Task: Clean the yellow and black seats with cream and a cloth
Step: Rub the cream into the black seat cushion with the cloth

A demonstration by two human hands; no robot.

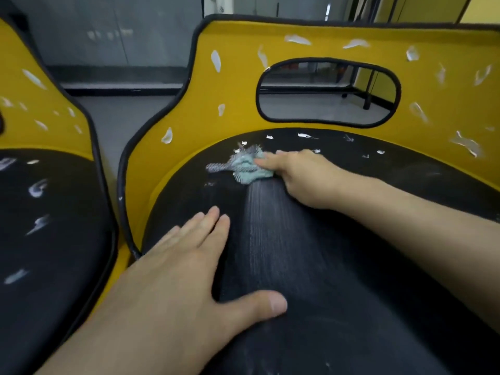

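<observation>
Teal-and-grey cloth [249, 169] is sitting bunched at the far end of the black seat cushion [324, 266], near the foot of the yellow backrest [238, 90]. Our right hand [297, 174] is gripping it, fingers curled over the wad. Our left hand [184, 266] is lying flat on the cushion's near side, fingers straight and slightly spread, holding nothing.

We are reading the pale streaked band down the cushion's middle as wiped ground. White cream dabs [215, 60] are showing unwiped along the cushion's far edge and across the backrest round the oval cut-out [327, 93]. On the left, the neighbouring seat [48, 212] is carrying dabs on both yellow and black, seemingly untouched.

We are judging the job early: one strip done, most remaining.
</observation>
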